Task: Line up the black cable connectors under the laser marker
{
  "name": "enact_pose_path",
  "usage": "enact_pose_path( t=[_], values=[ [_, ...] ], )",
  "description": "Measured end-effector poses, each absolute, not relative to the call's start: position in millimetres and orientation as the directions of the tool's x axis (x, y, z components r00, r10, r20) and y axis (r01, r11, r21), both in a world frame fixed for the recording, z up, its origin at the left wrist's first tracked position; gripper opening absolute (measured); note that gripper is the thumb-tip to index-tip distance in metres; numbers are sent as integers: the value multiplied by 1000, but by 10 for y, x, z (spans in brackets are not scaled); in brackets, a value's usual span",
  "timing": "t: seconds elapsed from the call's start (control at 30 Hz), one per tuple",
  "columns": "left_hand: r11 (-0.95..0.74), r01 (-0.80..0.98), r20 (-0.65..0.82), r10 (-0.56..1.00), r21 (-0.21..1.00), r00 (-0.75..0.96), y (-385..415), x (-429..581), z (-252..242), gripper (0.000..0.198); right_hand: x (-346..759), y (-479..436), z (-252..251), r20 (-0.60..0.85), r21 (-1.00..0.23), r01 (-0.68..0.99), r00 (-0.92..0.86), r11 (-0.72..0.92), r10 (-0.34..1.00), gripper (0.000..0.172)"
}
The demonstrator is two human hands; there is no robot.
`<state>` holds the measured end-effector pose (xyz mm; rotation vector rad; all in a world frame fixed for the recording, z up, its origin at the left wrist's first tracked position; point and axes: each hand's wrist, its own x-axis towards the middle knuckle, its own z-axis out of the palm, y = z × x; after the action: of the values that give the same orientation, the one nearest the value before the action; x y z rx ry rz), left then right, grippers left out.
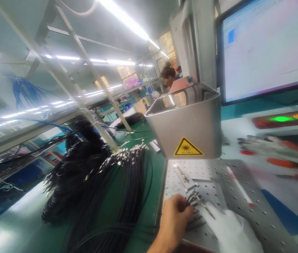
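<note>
A: Left hand (pixel 173 214)?
B: Bare fingers pinched on metal connectors (pixel 195 197), over the perforated plate (pixel 230 196).
A: Right hand (pixel 233 226)?
B: White-gloved, at the same connectors; fingers' grip blurred, cannot tell.

metal connectors (pixel 195 197): blurred | monitor (pixel 267 49): top, right cut off | warning text (pixel 188 153): illegible
</note>
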<state>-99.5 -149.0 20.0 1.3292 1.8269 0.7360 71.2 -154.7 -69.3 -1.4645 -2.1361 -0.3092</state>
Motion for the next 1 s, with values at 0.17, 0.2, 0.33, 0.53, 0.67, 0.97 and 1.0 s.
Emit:
enact_pose_path(
  t=[0.17,0.2,0.33,0.53,0.67,0.97,1.0],
  values=[
    [315,617,-237,949,721,-207,-1457,-944,237,8,706,-1549,-523,563,-108,902,-290,417,774,52],
    [316,641,-234,949,699,-212,-1446,-935,241,9,701,-1547,-475,578,-111,897,-292,428,762,51],
    [312,740,-228,949,596,-217,-1410,-897,260,11,682,-1538,-314,638,-129,886,-269,445,722,45],
    [356,759,-287,930,545,-230,-1377,-877,308,9,695,-1542,-246,641,-192,867,-244,460,728,40],
    [362,739,-300,927,568,-224,-1354,-903,280,8,691,-1526,-293,624,-229,858,-233,460,746,41],
    [386,701,-359,913,600,-195,-1304,-935,215,12,631,-1448,-335,538,-200,873,-281,445,794,46],
    [381,699,-355,915,605,-191,-1304,-939,219,12,628,-1447,-326,524,-186,876,-294,445,799,47]
  ],
)
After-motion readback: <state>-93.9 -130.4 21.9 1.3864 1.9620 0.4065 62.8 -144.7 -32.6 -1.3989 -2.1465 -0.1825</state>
